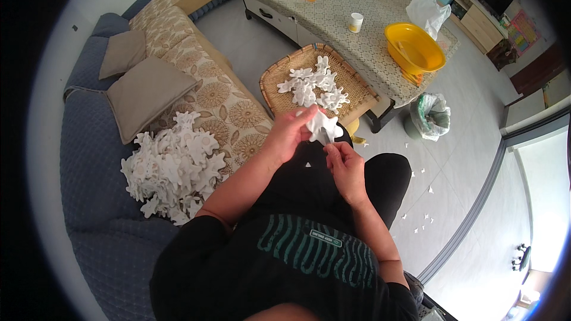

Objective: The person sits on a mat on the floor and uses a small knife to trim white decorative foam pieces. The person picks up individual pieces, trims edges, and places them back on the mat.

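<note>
My left hand (290, 133) grips the edge of a white, star-like moulded piece (320, 125) above my lap, thumb on top. My right hand (344, 165) holds a small metal tool (325, 136), perhaps a blade or scissors, against the near side of that piece. Just beyond, several similar white pieces (304, 91) lie in a woven bamboo tray (279, 69). To the left, a large heap of white pieces (171, 167) rests on the sofa. A tiny white scrap (308, 165) lies on my black trousers.
A cloth-covered table (330, 13) holds a yellow basin (415, 49), a white plastic bag (429, 11) and a white cup-like container (355, 22). A lined bin (429, 117) stands by its leg. White scraps (431, 190) dot the floor at right. Cushions (149, 91) rest on the sofa.
</note>
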A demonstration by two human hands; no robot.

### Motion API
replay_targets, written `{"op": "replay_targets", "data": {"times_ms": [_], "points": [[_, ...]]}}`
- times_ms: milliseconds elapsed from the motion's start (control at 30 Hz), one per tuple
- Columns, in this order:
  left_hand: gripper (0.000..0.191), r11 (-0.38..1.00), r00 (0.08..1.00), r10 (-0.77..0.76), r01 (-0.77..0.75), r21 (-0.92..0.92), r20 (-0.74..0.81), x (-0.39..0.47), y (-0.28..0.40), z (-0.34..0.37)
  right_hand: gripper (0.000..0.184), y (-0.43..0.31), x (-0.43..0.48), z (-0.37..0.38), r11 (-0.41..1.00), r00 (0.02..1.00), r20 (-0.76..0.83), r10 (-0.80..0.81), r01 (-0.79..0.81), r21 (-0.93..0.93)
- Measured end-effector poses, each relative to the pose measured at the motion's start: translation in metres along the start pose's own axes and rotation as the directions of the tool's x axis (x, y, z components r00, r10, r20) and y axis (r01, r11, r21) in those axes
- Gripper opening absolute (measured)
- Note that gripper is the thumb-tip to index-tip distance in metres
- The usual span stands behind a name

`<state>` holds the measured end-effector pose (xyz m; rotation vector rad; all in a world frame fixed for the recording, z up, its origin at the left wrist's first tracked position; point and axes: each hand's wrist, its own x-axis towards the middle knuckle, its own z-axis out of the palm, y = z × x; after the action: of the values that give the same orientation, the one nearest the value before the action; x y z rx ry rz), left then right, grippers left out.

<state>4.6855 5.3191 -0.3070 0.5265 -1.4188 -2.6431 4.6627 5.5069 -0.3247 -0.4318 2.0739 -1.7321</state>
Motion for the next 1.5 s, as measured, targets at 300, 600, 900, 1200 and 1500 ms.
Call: {"op": "replay_targets", "data": {"times_ms": [300, 600, 900, 1200, 1500], "points": [[0.027, 0.995, 0.996, 0.089, -0.09, -0.034, -0.031, 0.0, -0.01, -0.007, 0.021, 0.007, -0.003, 0.011, 0.996, 0.998, 0.001, -0.06, 0.06, 0.071], [0.033, 0.961, 0.981, 0.193, -0.196, -0.193, -0.039, -0.008, -0.008, 0.019, 0.021, 0.002, -0.009, 0.016, 0.973, 0.997, 0.027, 0.073, -0.077, 0.218], [0.034, 0.997, 0.999, 0.033, -0.032, -0.07, 0.012, -0.006, -0.005, -0.001, 0.022, -0.002, -0.004, 0.007, 0.969, 0.996, 0.03, 0.082, -0.087, 0.23], [0.029, 0.996, 0.999, 0.021, -0.017, 0.085, -0.045, -0.005, 0.004, 0.004, 0.02, 0.013, -0.019, -0.008, 0.983, 0.994, 0.027, 0.107, -0.11, 0.148], [0.028, 1.0, 1.0, -0.009, 0.008, -0.016, -0.004, 0.004, -0.014, -0.009, 0.023, 0.019, -0.018, -0.003, 0.99, 0.999, -0.004, 0.041, -0.04, 0.134]]}}
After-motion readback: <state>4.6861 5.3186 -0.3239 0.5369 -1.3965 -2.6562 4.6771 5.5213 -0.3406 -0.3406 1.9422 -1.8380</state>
